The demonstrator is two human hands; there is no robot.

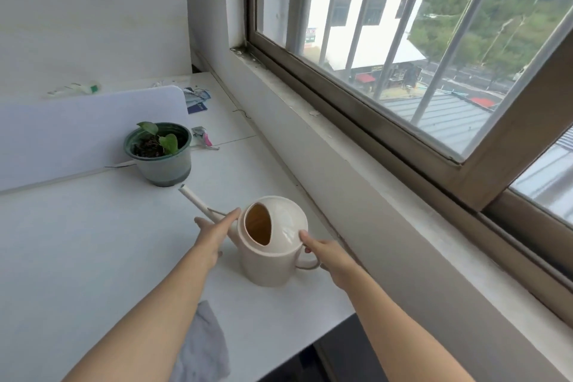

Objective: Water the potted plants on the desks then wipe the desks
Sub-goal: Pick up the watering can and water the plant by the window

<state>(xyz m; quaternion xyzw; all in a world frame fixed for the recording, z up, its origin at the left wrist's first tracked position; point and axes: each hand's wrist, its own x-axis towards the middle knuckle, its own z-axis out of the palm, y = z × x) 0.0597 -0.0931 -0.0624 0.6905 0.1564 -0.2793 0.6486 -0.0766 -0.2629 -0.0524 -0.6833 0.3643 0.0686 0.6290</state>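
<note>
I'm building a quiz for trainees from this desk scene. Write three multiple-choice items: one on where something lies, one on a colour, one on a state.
1. Where does the grey cloth lie?
A. On the windowsill.
B. On the desk, by its near edge.
C. On the floor.

2. What colour is the plant pot?
A. Red.
B. Green.
C. Yellow.

3. How is the watering can placed?
A. Upright on the desk.
B. Lying on its side.
C. Held upside down.

Answers:
1 B: the cloth lies on the white top between the forearms.
2 B: its rim is dark green and its wall a paler green.
3 A: its base rests on the desk with the opening upward, and the right hand grips its handle.
</note>
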